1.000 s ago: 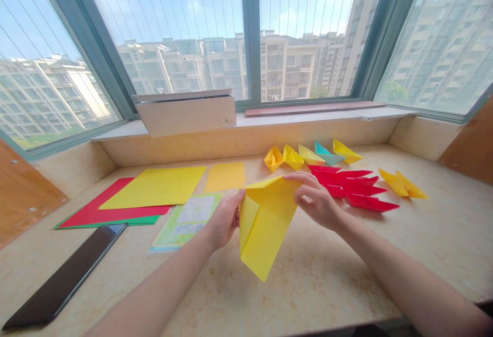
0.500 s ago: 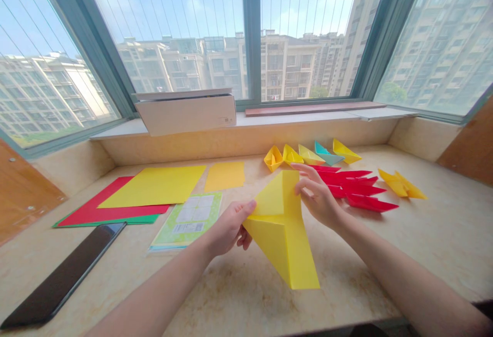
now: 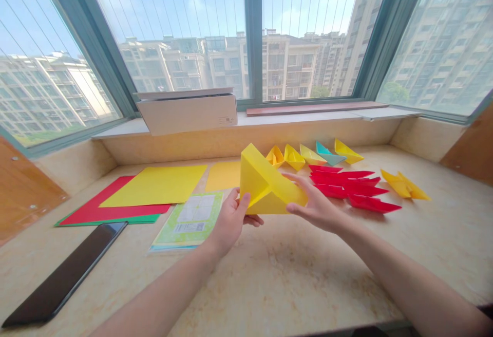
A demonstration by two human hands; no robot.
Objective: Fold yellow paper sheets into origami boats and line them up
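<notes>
A partly folded sheet of yellow paper [image 3: 256, 180] is held up over the stone sill, its pointed corner upward and a pocket-like fold facing me. My left hand [image 3: 233, 219] pinches its lower left edge, thumb in front and fingers behind. Around its right side closes my right hand [image 3: 310, 206], thumb at the lower edge and fingers behind the paper. Right of the hands lie several red paper boats [image 3: 346, 185] in a cluster. Behind them is a row of yellow boats [image 3: 295, 157] with one teal boat [image 3: 329, 153].
Yellow sheets [image 3: 154, 185] overlap a red sheet [image 3: 115, 216] at the left, near a green packet [image 3: 192, 224]. A black phone [image 3: 65, 275] lies front left. One yellow folded piece [image 3: 404, 185] sits far right. A white box [image 3: 188, 113] stands on the window ledge [image 3: 308, 114].
The yellow paper has been turned, its point now upward and its long edge at the bottom. My right hand has moved down from the top edge to the right side.
</notes>
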